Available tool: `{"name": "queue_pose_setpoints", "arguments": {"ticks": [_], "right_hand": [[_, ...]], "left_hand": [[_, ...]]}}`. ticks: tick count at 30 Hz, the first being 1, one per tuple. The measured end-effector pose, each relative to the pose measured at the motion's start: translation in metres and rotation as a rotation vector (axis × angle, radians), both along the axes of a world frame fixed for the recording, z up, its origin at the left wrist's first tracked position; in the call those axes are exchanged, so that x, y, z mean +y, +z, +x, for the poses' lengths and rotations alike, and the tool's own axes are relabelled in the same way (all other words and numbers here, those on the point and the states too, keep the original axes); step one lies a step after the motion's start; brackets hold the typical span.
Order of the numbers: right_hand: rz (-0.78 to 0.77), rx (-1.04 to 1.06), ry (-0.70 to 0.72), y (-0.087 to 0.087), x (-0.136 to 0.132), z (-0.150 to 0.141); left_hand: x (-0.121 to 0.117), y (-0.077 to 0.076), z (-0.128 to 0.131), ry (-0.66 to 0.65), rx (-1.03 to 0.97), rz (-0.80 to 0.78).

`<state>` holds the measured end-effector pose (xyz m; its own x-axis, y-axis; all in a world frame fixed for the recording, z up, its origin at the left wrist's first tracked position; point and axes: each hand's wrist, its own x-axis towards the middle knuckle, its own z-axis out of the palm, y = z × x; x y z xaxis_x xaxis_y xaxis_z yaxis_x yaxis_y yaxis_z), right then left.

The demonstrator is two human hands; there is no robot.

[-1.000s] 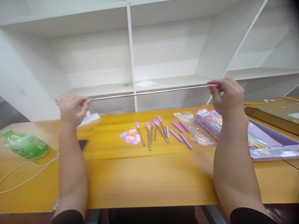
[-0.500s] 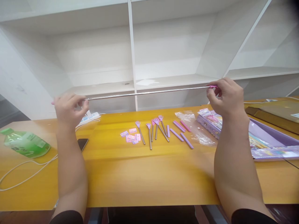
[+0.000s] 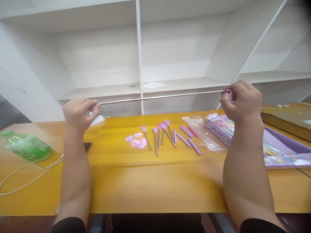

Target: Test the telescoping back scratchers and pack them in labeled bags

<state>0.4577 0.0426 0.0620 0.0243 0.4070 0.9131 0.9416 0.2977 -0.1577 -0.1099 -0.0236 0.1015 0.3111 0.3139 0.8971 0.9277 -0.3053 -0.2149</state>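
Observation:
Between my two raised hands stretches a long, thin metal rod, an extended telescopic back scratcher [image 3: 160, 96], nearly level above the table. My left hand [image 3: 81, 113] is closed round one end, and a bit of pink shows past its far side. My right hand [image 3: 244, 100] pinches the pink piece at the other end; the fingers hide most of it. Below, on the table, lie several short back scratchers [image 3: 155, 142] with claw-shaped heads in purple and pink. Right of them are several purple and pink tubes [image 3: 186, 140], and to the left small printed cards [image 3: 138, 142].
A purple box [image 3: 289, 142] with packaged items stands at right, beside clear plastic bags [image 3: 210, 140] and a brown carton [image 3: 289, 118]. At left are a green bottle [image 3: 29, 147], a white cable [image 3: 31, 165] and a phone [image 3: 87, 147]. White shelves [image 3: 179, 48] rise behind.
Both hands have shifted slightly to the right in the view with the back scratcher still stretched between them. The things on the table have stayed in place.

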Motion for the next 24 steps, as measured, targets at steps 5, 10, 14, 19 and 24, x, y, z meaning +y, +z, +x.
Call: {"name": "queue_pose_setpoints", "arguments": {"ticks": [5, 10, 14, 19, 24], "right_hand": [[0.01, -0.107, 0.048, 0.002, -0.007, -0.03], [0.005, -0.1, -0.017, 0.003, -0.009, -0.034], [0.049, -0.105, -0.039, 0.004, -0.011, -0.032], [0.041, -0.193, 0.018, 0.004, -0.021, -0.062], [-0.048, -0.181, 0.03, 0.002, -0.028, -0.083]], "left_hand": [[0.004, -0.015, 0.03, -0.052, 0.092, 0.022], [0.005, -0.022, 0.039, -0.047, 0.156, 0.094], [0.0, -0.026, 0.051, -0.047, 0.17, 0.103], [-0.004, -0.034, 0.082, -0.062, 0.242, 0.063], [-0.003, -0.035, 0.09, -0.048, 0.199, 0.0]]}}
